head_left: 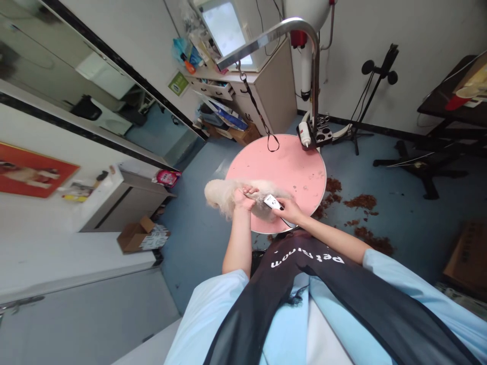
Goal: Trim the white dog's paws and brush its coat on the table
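Observation:
A fluffy cream-white dog (pixel 218 193) is on the round pink grooming table (pixel 281 159), its head end past the table's left edge. My right hand (pixel 288 210) grips a white electric hair clipper (pixel 272 202), whose front end is at the grey, shorter-coated part of the dog's body. My left hand (pixel 245 196) rests against the dog's fur, palm turned up and fingers loosely bent but apart, with nothing visible held in it. The dog's legs and face are hidden from this angle.
A metal grooming arm (pixel 315 76) rises at the table's far edge, with a dark loop leash (pixel 261 114) hanging from it. Beside the post sits a holder with a white bottle (pixel 305 134) and scissors (pixel 322 119). Brown hair clumps (pixel 361 202) lie on the blue floor.

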Tool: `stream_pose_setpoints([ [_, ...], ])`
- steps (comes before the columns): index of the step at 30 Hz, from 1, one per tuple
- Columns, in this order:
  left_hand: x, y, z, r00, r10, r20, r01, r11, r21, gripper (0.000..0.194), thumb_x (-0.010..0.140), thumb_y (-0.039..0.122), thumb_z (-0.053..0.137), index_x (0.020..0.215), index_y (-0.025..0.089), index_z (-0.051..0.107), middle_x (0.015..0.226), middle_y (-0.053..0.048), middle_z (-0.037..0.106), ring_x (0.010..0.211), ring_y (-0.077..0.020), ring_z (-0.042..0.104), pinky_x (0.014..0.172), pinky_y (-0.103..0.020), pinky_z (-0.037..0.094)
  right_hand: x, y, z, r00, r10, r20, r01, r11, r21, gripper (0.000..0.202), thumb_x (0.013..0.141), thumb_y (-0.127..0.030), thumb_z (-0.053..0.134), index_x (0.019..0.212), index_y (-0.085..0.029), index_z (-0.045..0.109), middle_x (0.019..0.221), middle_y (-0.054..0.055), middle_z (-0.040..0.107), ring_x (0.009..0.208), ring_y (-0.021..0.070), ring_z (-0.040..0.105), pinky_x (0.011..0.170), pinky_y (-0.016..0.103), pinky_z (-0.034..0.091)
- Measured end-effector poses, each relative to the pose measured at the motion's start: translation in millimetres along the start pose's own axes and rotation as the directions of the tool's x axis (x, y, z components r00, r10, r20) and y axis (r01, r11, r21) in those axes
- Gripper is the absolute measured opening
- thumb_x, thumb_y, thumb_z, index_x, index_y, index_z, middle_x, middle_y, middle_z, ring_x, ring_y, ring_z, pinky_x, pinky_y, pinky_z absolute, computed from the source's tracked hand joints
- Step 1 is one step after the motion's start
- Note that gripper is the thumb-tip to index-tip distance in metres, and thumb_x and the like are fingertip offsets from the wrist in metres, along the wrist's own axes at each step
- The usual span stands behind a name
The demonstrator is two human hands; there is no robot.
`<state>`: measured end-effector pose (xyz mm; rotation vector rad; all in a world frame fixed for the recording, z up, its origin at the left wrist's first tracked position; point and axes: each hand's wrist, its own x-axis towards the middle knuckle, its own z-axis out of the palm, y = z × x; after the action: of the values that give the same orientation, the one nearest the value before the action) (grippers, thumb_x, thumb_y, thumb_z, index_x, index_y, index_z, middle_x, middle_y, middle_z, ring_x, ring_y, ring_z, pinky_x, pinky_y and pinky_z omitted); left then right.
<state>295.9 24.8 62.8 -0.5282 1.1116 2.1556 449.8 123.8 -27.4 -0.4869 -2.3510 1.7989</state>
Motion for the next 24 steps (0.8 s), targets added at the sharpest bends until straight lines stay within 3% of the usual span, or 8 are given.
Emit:
stream_pose_setpoints([
  [11,0.6,-3.7,-1.6,0.999,-0.043,0.002,0.043,0.998,-0.035,0.046,0.093,0.009,0.034,0.049,0.019,0.030,0.045,0.004,0.026,0.040,-0.0101,0.031,0.063,-0.030,0.049,3.5,-5.8,-3.2,0.999,-0.054,-0.004,0.054,0.998,-0.030,0.032,0.075,-0.027,0.066,0.104,-0.018,0.075,0.086,0.003,0.073,0.074,0.0174,0.059,0.066,0.026,0.040],
  [17,-0.4,-9.6,2.0,0.997,-0.060,0.043,0.061,0.998,-0.007,0.045,0.093,0.007,0.035,0.049,0.019,0.032,0.045,0.004,0.028,0.041,-0.0106,0.033,0.064,-0.032,0.049,4.2,9.9,2.9,0.993,0.086,-0.082,-0.074,0.988,0.134,0.034,0.079,-0.030,0.057,0.106,-0.014,0.070,0.092,0.005,0.073,0.076,0.0181,0.062,0.068,0.028,0.046],
  [20,-2.6,-11.7,5.4,0.997,-0.072,0.035,0.072,0.997,-0.006,0.046,0.094,0.008,0.033,0.049,0.019,0.031,0.044,0.004,0.028,0.040,-0.0100,0.034,0.063,-0.031,0.049,-7.0,18.4,0.8,0.992,0.102,-0.079,-0.093,0.989,0.117,0.029,0.075,-0.027,0.063,0.101,-0.014,0.070,0.089,0.005,0.074,0.074,0.0184,0.062,0.067,0.027,0.046],
  [24,-5.5,-13.3,10.2,0.996,-0.084,0.023,0.084,0.996,-0.013,0.047,0.095,0.009,0.032,0.049,0.019,0.031,0.044,0.004,0.028,0.039,-0.0098,0.034,0.062,-0.030,0.048,-19.7,22.1,-1.9,0.995,0.077,-0.066,-0.078,0.997,-0.008,0.036,0.072,-0.024,0.070,0.108,-0.018,0.071,0.099,0.006,0.075,0.083,0.0209,0.065,0.072,0.028,0.046],
])
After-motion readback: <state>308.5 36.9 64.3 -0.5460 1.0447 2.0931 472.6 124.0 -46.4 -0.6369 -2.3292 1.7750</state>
